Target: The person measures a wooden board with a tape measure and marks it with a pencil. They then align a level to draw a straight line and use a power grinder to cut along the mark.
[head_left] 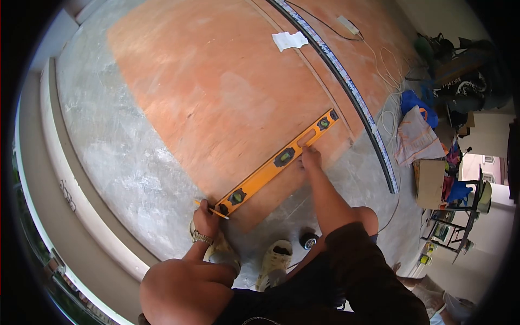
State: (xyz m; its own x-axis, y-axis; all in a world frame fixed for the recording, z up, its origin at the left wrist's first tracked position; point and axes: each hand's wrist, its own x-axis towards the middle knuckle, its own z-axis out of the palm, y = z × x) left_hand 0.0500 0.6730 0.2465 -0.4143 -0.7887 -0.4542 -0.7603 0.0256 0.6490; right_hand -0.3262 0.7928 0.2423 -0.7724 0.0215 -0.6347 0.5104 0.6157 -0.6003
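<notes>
A yellow spirit level with several green vials lies at a slant across the reddish-brown plywood sheet on the floor. My right hand grips its lower edge beside the oblong handle slot, near the far right end. At the near left end is my left hand, with a watch on the wrist. Its fingers are closed around a yellow pencil, whose pale tip points right, close to the level's corner. The undersides of the fingers of both hands are hidden.
A long black strip with printed white tape curves along the right, beside a white paper and cables. Bags and a cardboard box stand farther right. A round black object sits near my feet. A ledge runs along the left.
</notes>
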